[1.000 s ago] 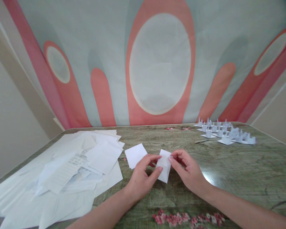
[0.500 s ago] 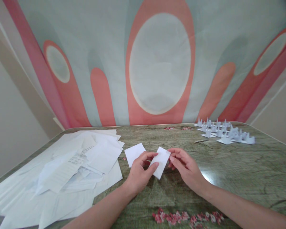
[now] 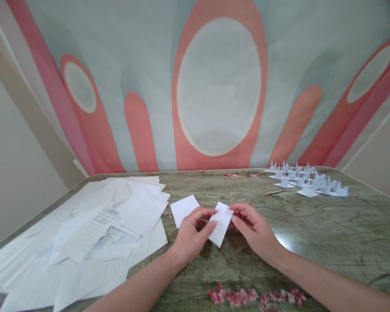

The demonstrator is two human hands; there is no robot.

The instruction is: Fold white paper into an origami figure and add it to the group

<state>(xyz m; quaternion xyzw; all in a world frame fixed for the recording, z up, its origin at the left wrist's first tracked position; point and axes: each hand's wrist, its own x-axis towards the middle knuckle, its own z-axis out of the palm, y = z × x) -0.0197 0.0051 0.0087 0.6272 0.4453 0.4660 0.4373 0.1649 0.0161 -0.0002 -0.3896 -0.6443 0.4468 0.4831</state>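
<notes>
A small folded piece of white paper (image 3: pixel 221 225) is held just above the table in front of me. My left hand (image 3: pixel 195 232) pinches its left side between thumb and fingers. At the paper's upper right corner, my right hand (image 3: pixel 251 225) is closed, thumb and index fingertip on the edge. Behind my left hand lies a white paper square (image 3: pixel 183 209) on the table, partly covered by my fingers. The folded layers on the paper's underside are hidden.
A wide, loose pile of white paper sheets (image 3: pixel 143 208), some printed, covers the table's left side. Several folded white paper figures (image 3: pixel 308 180) stand in rows at the back right. The wood-patterned table (image 3: pixel 328 242) meets a printed backdrop (image 3: pixel 221 86).
My right thumb and index finger have closed on the folded paper's upper right corner. The paper has shifted slightly toward me; my left hand keeps its hold.
</notes>
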